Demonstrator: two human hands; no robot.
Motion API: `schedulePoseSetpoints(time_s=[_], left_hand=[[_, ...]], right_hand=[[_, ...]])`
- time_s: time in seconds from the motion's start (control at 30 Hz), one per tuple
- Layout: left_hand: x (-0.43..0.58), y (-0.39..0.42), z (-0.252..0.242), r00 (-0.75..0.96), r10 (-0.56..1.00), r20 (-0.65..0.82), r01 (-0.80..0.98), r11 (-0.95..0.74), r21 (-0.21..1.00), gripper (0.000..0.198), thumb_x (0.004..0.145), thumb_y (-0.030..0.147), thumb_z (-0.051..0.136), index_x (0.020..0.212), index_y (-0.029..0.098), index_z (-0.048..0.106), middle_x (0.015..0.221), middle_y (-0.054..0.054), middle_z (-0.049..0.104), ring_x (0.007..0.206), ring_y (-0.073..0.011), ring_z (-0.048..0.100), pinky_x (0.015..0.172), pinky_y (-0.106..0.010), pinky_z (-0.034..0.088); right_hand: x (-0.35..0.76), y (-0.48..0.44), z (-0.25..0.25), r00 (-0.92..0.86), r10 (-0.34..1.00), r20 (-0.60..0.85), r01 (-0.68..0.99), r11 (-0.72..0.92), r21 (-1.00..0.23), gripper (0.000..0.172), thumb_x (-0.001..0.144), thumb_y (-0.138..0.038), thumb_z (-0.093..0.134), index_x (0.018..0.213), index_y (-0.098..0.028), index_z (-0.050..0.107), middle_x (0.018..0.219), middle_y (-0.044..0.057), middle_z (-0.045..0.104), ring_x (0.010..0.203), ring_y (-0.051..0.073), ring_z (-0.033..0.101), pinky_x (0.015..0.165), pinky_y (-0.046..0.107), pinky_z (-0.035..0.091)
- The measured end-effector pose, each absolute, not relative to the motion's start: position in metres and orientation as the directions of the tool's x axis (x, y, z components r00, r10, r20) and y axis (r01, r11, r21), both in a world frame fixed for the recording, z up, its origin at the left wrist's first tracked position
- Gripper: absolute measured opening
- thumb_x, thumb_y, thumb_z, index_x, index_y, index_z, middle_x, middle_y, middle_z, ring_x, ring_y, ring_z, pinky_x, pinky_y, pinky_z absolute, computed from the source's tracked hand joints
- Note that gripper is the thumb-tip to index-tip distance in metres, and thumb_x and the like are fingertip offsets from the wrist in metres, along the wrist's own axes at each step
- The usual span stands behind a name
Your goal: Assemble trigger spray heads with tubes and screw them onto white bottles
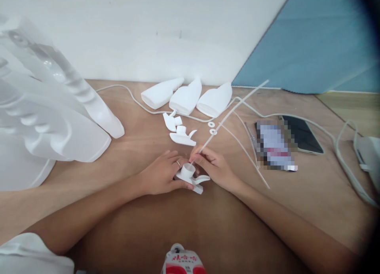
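My left hand (162, 172) grips a white plastic part (185, 176) with a short round collar and a curved prong, resting low on the table. My right hand (215, 167) pinches a long thin white rod (237, 105) near its lower end. That end reaches into or against the part's collar; which one, I cannot tell. Just beyond my hands lie two similar white plastic parts (181, 138) and two small white washers (211, 124).
Three white hollow shells (184, 96) lie by the wall. A thin cable (135, 99) winds across the table. Large white moulded pieces (71, 119) stand at left. At right are another thin rod (246, 151), a phone (303, 133) and a blurred packet (276, 147). A pouch (184, 260) is nearest me.
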State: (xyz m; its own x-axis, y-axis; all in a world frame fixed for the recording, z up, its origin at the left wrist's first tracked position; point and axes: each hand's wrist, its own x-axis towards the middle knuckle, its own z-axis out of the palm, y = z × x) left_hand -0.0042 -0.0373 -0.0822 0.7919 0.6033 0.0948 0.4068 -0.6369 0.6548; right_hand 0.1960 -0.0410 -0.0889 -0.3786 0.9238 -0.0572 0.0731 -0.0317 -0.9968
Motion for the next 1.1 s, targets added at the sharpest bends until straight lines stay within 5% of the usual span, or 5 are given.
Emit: schedulePoseSetpoints(time_s=[0.57, 0.77, 0.9, 1.0, 1.1], left_hand=[[-0.002, -0.038, -0.083, 0.796, 0.603, 0.059, 0.462, -0.667, 0.584, 0.052, 0.083, 0.063, 0.053, 0.105, 0.016, 0.057, 0.098, -0.007, 0.063, 0.094, -0.0239, 0.050, 0.087, -0.038, 0.036], [-0.005, -0.036, -0.080, 0.671, 0.740, 0.045, 0.444, -0.449, 0.775, 0.036, 0.087, 0.051, 0.056, 0.106, 0.020, 0.055, 0.106, -0.006, 0.062, 0.098, -0.0221, 0.055, 0.087, -0.035, 0.042], [-0.004, -0.033, -0.082, 0.505, 0.862, 0.047, 0.357, -0.258, 0.897, 0.039, 0.089, 0.051, 0.053, 0.113, 0.020, 0.049, 0.103, -0.004, 0.063, 0.093, -0.0204, 0.059, 0.081, -0.032, 0.046], [-0.001, -0.028, -0.084, 0.483, 0.870, 0.096, 0.314, -0.275, 0.909, 0.039, 0.091, 0.051, 0.049, 0.115, 0.020, 0.050, 0.105, -0.004, 0.064, 0.094, -0.0203, 0.060, 0.083, -0.033, 0.047], [-0.004, -0.015, -0.087, 0.548, 0.794, 0.264, 0.269, -0.466, 0.843, 0.040, 0.095, 0.048, 0.040, 0.124, 0.020, 0.046, 0.111, -0.007, 0.061, 0.099, -0.0201, 0.057, 0.089, -0.035, 0.046]], right_hand=[[0.195, -0.040, -0.091, -0.456, 0.881, -0.128, 0.123, -0.080, -0.989, 0.036, 0.085, -0.049, 0.059, 0.072, -0.016, 0.055, 0.064, -0.002, 0.051, 0.050, 0.007, 0.050, 0.047, 0.019, 0.043], [0.200, -0.038, -0.093, -0.403, 0.915, -0.004, -0.034, -0.020, -0.999, 0.043, 0.086, -0.057, 0.055, 0.107, -0.020, 0.062, 0.089, 0.004, 0.059, 0.072, 0.011, 0.058, 0.063, 0.022, 0.050], [0.200, -0.036, -0.094, -0.437, 0.898, 0.050, -0.107, 0.003, -0.994, 0.056, 0.073, -0.055, 0.072, 0.117, -0.023, 0.057, 0.108, 0.006, 0.059, 0.094, 0.017, 0.060, 0.078, 0.027, 0.052], [0.197, -0.037, -0.096, -0.377, 0.926, 0.000, -0.045, -0.018, -0.999, 0.045, 0.070, -0.037, 0.079, 0.107, -0.023, 0.059, 0.107, 0.004, 0.063, 0.094, 0.016, 0.062, 0.079, 0.029, 0.053], [0.196, -0.038, -0.099, -0.269, 0.963, -0.009, -0.084, -0.033, -0.996, 0.029, 0.076, -0.033, 0.074, 0.099, -0.021, 0.060, 0.092, 0.002, 0.066, 0.076, 0.014, 0.063, 0.073, 0.031, 0.054]])
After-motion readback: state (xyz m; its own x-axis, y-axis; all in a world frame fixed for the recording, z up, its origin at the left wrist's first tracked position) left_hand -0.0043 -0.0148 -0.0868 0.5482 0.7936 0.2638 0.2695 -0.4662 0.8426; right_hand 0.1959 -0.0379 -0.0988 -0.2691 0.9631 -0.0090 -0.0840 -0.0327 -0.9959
